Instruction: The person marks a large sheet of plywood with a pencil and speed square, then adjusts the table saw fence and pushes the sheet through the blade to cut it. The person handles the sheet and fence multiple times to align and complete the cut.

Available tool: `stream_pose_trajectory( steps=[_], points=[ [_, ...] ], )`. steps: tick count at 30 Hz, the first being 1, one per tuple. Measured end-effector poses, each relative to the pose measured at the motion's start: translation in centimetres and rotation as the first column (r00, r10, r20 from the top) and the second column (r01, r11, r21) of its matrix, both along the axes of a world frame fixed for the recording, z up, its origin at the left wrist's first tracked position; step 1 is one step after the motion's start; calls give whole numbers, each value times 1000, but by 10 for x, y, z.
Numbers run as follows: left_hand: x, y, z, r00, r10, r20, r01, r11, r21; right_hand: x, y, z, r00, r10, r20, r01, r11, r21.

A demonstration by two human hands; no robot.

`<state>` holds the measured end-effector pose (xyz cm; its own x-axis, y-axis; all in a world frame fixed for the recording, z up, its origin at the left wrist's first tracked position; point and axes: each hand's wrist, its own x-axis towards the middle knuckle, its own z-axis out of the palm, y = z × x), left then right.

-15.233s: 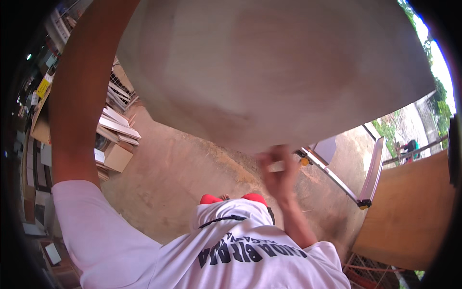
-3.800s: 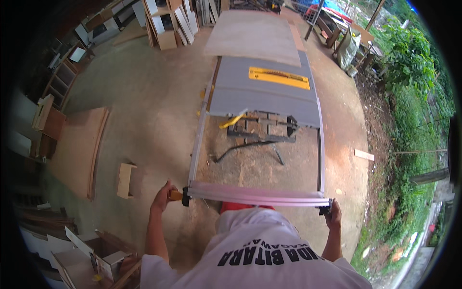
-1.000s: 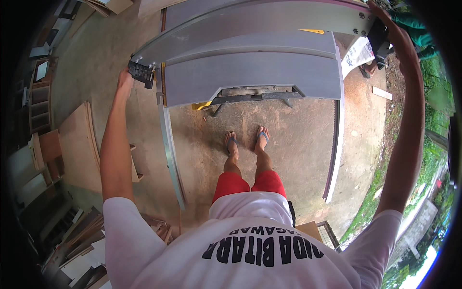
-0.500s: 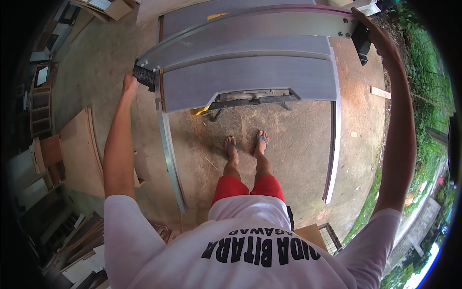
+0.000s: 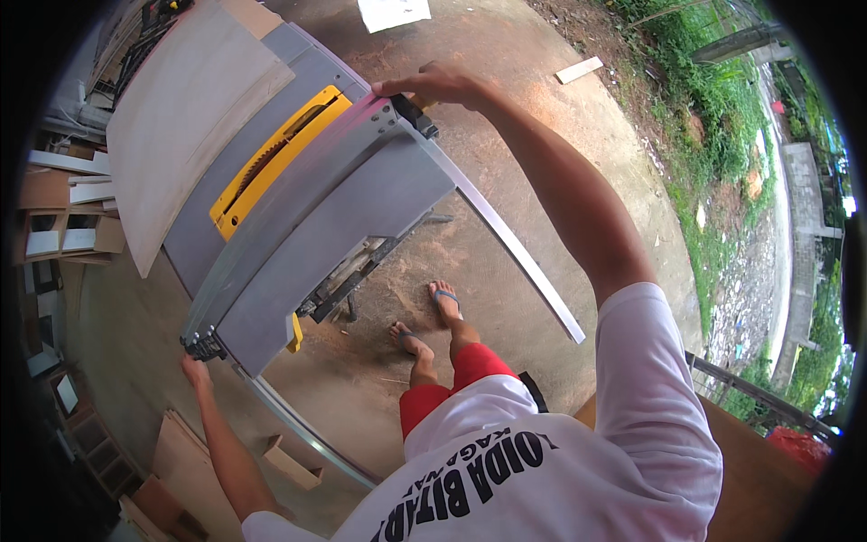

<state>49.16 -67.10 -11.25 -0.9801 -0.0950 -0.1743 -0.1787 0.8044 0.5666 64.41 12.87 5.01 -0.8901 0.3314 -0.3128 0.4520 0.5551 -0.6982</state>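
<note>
A grey table saw (image 5: pixel 339 244) stands before me, its toothed blade (image 5: pixel 280 149) rising through a yellow throat plate (image 5: pixel 228 210). Across its top, on my side of the blade, lies a long metal rip fence (image 5: pixel 298 210) with a black clamp at either end. My left hand (image 5: pixel 196 370) is closed at the clamp on the near-left end, its fingers partly hidden. At the far-right end, my right hand (image 5: pixel 442 86) grips the fence by the other black clamp (image 5: pixel 415 116), one finger reaching along the fence's end.
Metal rails (image 5: pixel 528 257) stick out from the saw toward me on both sides. A wide plywood sheet (image 5: pixel 194 117) covers the saw's far-left part. Boards (image 5: pixel 181 470) and small cabinets (image 5: pixel 90 443) stand at left. A wood offcut (image 5: pixel 578 70) lies on the concrete, with grass (image 5: pixel 664 68) beyond.
My view has turned to the right, so the saw now slants across it. The fence, earlier held raised above the saw, has come down to the table and rails. Both hands keep hold.
</note>
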Motion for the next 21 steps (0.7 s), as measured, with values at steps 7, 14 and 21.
stream_pose_trajectory(
  steps=[7, 14, 21],
  points=[
    [12, -27, 25, 982, -154, -106, 114, 941, -318, -3, -9, -27, 998, -25, 51, 29, 997, -77],
    [10, -18, 36, 994, -108, 27, 111, 983, -144, -2, -3, -23, 992, 87, 89, -66, 973, -221],
    [11, 30, 52, 939, 81, 333, -185, 937, 295, -6, 0, -15, 957, -54, 287, 156, 925, -346]
  ],
)
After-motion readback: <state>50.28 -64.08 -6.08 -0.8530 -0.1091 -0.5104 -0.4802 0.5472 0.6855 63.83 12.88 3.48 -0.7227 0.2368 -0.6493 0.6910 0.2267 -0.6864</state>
